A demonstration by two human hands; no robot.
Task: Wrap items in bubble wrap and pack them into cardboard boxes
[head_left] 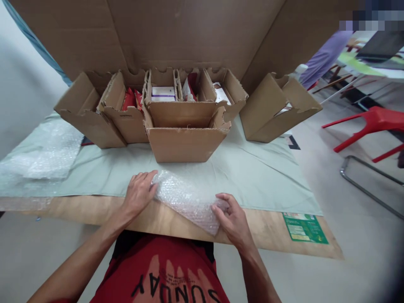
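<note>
A strip of clear bubble wrap [186,200] lies slantwise at the front of the table, between my hands. My left hand [140,189] grips its upper left end, fingers and thumb closed on the edge. At the lower right end, my right hand [232,216] pinches the wrap between thumb and curled fingers. Whether anything is folded inside the wrap I cannot tell. Just behind it stands a cardboard box [186,145] with an open top, and its inside is mostly hidden.
Behind stand several open cardboard boxes, one with red packets [129,99], one with a white box [163,92]. Another carton [261,113] stands at right. More bubble wrap [53,147] lies at left. A green printed sheet [306,228] is at the front right edge; a red stool [375,126] stands beyond.
</note>
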